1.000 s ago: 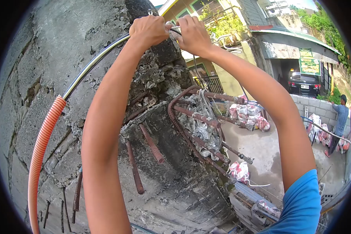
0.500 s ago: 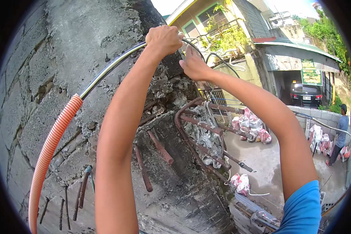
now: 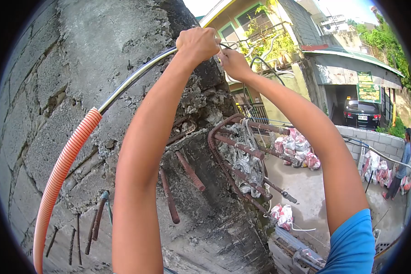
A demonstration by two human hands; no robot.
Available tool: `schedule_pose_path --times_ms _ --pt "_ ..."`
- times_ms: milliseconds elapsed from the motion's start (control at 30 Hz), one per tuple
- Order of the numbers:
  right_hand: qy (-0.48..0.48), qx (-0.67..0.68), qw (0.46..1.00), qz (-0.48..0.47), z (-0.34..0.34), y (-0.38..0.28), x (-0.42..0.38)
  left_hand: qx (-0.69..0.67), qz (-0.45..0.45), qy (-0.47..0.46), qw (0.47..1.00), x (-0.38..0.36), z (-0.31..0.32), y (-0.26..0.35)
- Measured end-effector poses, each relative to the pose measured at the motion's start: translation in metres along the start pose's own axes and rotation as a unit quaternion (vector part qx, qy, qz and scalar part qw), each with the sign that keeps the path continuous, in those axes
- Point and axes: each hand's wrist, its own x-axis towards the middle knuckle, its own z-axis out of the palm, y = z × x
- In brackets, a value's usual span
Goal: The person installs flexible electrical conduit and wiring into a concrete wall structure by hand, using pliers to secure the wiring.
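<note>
A bundle of electrical wires (image 3: 139,73), pale and dark strands together, comes out of an orange corrugated conduit (image 3: 68,166) and arcs up to my hands. My left hand (image 3: 198,44) is wrapped round the bundle in front of the concrete column. Just to its right, my right hand (image 3: 236,65) is closed, fingertips pinched on the wires close to the left fist. The exact grip is partly hidden behind the fingers. Beyond the hands, a dark loop of wire (image 3: 267,66) hangs down to the right.
Rough concrete column (image 3: 109,32) fills the left. Rusty rebar (image 3: 239,146) juts out below my hands, with shorter bars (image 3: 169,196) nearer. Lower down are filled sacks (image 3: 297,148), a block wall (image 3: 374,139) and another person (image 3: 399,169). A parked car (image 3: 361,112) stands farther off.
My right hand has gone from spread fingers to a closed pinch on the wires, next to the left hand. The left hand has shifted slightly right in view. The other person has moved slightly.
</note>
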Motion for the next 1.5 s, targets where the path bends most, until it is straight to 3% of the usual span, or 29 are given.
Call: schedule_pose_path --times_ms 67,133,200,300,367,433,467,567,600,700,733,833,867,1000,1100,1200,1267,1300,1400,1500 --pt "-0.015 0.072 0.997 0.017 0.009 0.013 0.004 0.008 0.017 0.004 1.0 0.003 0.008 -0.001" --pt "-0.044 0.209 0.97 0.117 0.006 0.009 -0.004 0.034 0.025 -0.001 0.999 0.004 0.009 0.001" --pt "-0.087 0.364 0.902 0.216 -0.001 -0.01 -0.014 0.053 0.024 -0.003 0.998 0.002 0.012 0.003" --pt "-0.18 0.459 0.818 0.298 0.001 -0.017 -0.027 0.066 0.022 0.004 0.998 0.002 0.019 0.004" --pt "-0.211 0.301 0.908 0.199 0.009 -0.018 -0.046 0.063 0.029 0.016 0.997 -0.001 0.021 0.002" --pt "-0.228 0.149 0.955 0.115 0.006 -0.015 -0.062 0.073 0.028 0.026 0.997 -0.001 0.021 0.002" --pt "-0.213 0.079 0.973 0.047 0.004 -0.013 -0.071 0.079 0.024 0.024 0.996 -0.001 0.02 0.003" --pt "-0.216 0.008 0.976 0.011 -0.013 -0.024 -0.075 0.063 0.024 0.033 0.997 -0.002 0.025 0.0" --pt "-0.18 0.033 0.982 0.043 -0.018 -0.034 -0.077 0.056 0.027 0.04 0.997 -0.003 0.026 -0.001" --pt "-0.147 0.278 0.921 0.229 -0.013 -0.042 -0.066 0.057 0.024 0.041 0.997 -0.003 0.021 0.004" --pt "-0.144 0.467 0.814 0.314 -0.017 -0.054 -0.066 0.062 0.02 0.04 0.997 -0.002 0.02 0.006" --pt "-0.173 0.535 0.778 0.281 -0.021 -0.079 -0.068 0.066 0.02 0.039 0.997 0.001 0.016 0.004" --pt "-0.191 0.523 0.79 0.258 -0.02 -0.077 -0.071 0.068 0.02 0.039 0.997 0.0 0.016 0.003" --pt "-0.262 0.201 0.924 0.194 -0.043 -0.077 -0.087 0.06 0.01 0.055 0.997 -0.004 0.018 -0.005" --pt "-0.242 0.059 0.957 0.148 -0.071 -0.089 -0.088 0.043 -0.002 0.061 0.997 -0.008 0.021 -0.008" --pt "-0.19 0.078 0.959 0.195 -0.104 -0.112 -0.073 0.019 -0.014 0.054 0.998 -0.007 0.018 -0.004" --pt "-0.158 -0.093 0.983 -0.011 -0.097 -0.113 -0.065 0.014 -0.015 0.038 0.999 -0.004 0.012 0.001" --pt "-0.197 -0.227 0.954 -0.018 -0.106 -0.114 -0.061 0.014 -0.014 0.03 0.999 -0.005 0.014 0.002" --pt "-0.22 -0.361 0.906 -0.02 -0.118 -0.147 -0.04 0.008 -0.015 0.02 1.0 -0.004 0.029 0.001" --pt "-0.213 -0.399 0.89 -0.062 -0.125 -0.157 -0.01 0.015 -0.011 0.0 1.0 -0.006 0.029 0.0"
